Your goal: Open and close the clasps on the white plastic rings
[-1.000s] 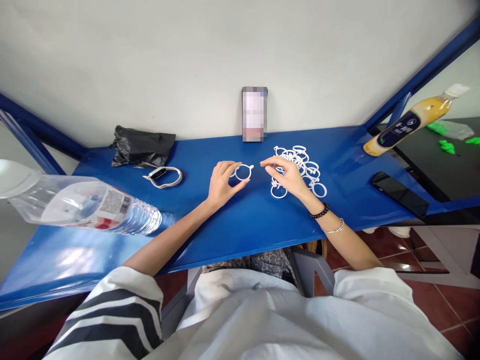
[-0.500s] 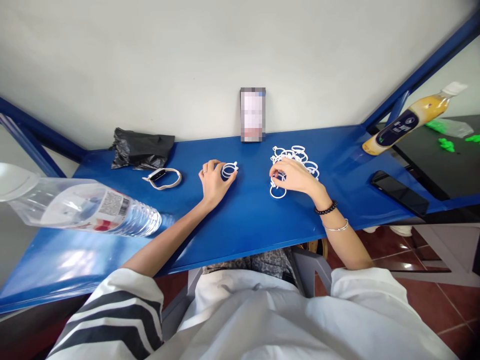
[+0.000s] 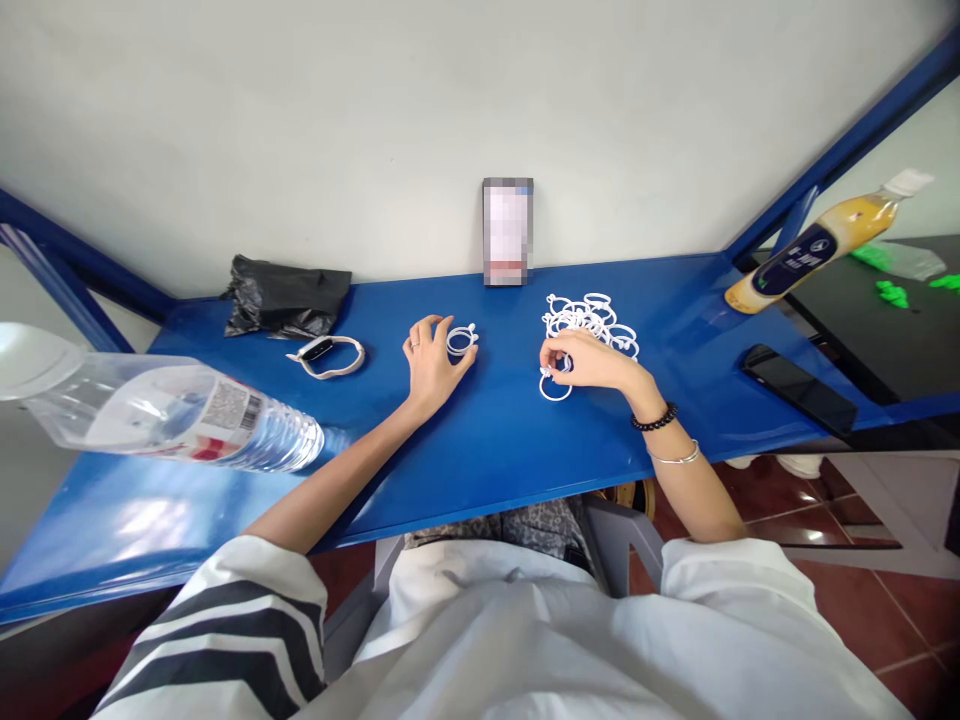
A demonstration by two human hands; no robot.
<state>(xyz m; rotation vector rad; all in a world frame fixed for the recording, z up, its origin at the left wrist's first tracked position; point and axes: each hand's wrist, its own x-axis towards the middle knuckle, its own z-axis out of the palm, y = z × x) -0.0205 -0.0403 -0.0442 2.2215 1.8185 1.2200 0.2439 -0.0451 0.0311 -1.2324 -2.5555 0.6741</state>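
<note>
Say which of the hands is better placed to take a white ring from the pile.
Probably the right hand: it is at the ring pile, while the left hand is apart, beside separate rings.

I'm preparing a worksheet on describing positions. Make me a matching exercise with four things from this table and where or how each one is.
Things:
1. watch
2. heap of rings
3. yellow bottle
4. left hand

Places and states:
A. spread beside separate rings
B. at the right end of the table
C. just in front of the black bag
D. white, partly covered by the right hand

Right pairs: 1-C, 2-D, 3-B, 4-A
</note>
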